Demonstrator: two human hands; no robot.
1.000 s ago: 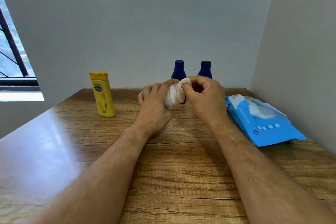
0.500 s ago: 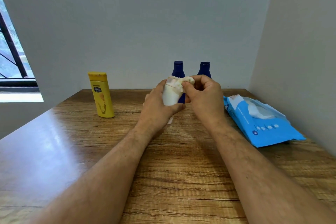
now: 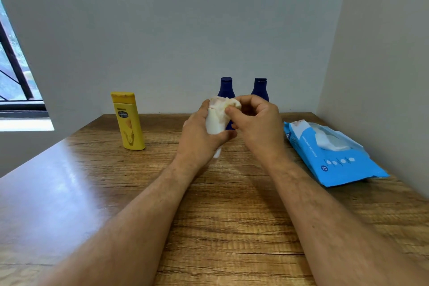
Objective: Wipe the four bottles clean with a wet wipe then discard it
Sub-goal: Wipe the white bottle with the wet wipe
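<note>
Four bottles show: one yellow bottle (image 3: 128,121), two dark blue bottles (image 3: 226,87) (image 3: 260,89) and one white bottle (image 3: 216,123); besides these there are one wet wipe (image 3: 224,103), one blue wipes pack (image 3: 329,153), one bench (image 3: 92,193) and two hands (image 3: 199,139) (image 3: 257,123).

Soft, even daylight comes from the window (image 3: 16,81) at the far left, which is overexposed along its sill. It lays a broad pale sheen on the wooden table (image 3: 58,193) nearest the window; farther from the window, faint shadows lie under the forearms. Wide-angle distortion bends the window frame and walls. The picture is slightly soft overall.
</note>
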